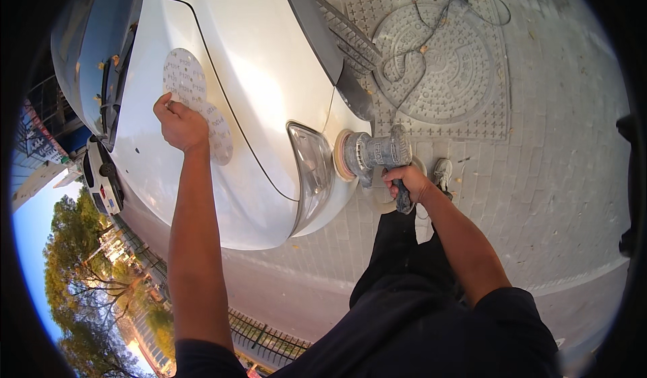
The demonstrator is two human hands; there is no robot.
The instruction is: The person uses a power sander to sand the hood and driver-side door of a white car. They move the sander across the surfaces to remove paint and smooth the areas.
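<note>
Over the bonnet of a white car (249, 61), my left hand (182, 123) is closed with its fingers pinching the edge of a round, pale grey sanding disc (182, 71) with small holes. A second sanding disc (220, 135) lies on the bonnet, partly hidden behind my hand. My right hand (408, 181) wraps around the handle of a dusty grey-black disc sander (381, 152). The sander is turned sideways, its round tan pad (345, 155) facing the car's front corner beside the headlight (311, 169). Whether the pad touches the paint, I cannot tell.
A black cable (421, 68) trails over a round manhole cover (438, 61) beside the car's front wheel (347, 34). Grey paving (539, 149) spreads to the right. My shoe (442, 173) stands near the sander. At far left are another white car (101, 176), a fence and trees.
</note>
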